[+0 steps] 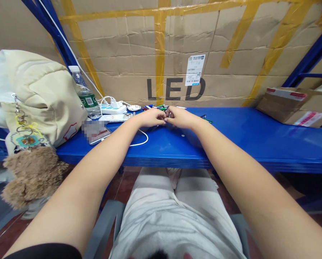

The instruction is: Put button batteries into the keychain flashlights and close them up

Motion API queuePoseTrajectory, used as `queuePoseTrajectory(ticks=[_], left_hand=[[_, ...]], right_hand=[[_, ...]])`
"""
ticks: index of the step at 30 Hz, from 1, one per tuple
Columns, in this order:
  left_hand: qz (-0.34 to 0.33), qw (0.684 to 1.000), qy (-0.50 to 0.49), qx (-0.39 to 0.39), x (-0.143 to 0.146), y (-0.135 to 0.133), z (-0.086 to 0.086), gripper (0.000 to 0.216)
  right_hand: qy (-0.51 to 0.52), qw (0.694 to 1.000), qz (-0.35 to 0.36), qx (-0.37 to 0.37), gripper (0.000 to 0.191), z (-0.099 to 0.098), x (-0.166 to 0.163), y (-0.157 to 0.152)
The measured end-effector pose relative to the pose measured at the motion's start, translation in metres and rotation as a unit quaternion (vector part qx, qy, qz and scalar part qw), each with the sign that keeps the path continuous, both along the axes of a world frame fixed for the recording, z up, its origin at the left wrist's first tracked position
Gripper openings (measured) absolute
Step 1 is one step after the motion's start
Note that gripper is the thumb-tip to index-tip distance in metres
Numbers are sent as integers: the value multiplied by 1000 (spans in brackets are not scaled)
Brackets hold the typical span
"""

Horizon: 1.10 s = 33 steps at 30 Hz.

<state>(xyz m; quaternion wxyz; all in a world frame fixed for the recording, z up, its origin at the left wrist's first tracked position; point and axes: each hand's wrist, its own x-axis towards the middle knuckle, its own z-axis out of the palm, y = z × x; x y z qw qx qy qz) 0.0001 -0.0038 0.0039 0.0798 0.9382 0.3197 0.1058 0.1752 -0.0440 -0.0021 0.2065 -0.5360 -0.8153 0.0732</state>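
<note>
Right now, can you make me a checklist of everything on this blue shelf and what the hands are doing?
Surface: blue shelf, flat.
Job's things: small dark piece between the fingertips, too small to identify; coloured clips just behind the hands; green clip to the right.
Clutter: water bottle, phone, cream bag with plush toy, cardboard box far right.
Grippers: left hand and right hand meet, both pinching the piece.
Cables: white cable loops under the left wrist; power strip by the bottle.
Surroundings: taped cardboard wall marked LED.
</note>
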Motion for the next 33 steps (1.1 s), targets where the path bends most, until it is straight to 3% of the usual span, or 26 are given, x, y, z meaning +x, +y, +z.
queuePoseTrajectory(ticks=[33], left_hand=[[7, 1000, 16, 21, 1, 1, -1, 32]], right_hand=[[-51, 998, 23, -21, 10, 1, 4, 3]])
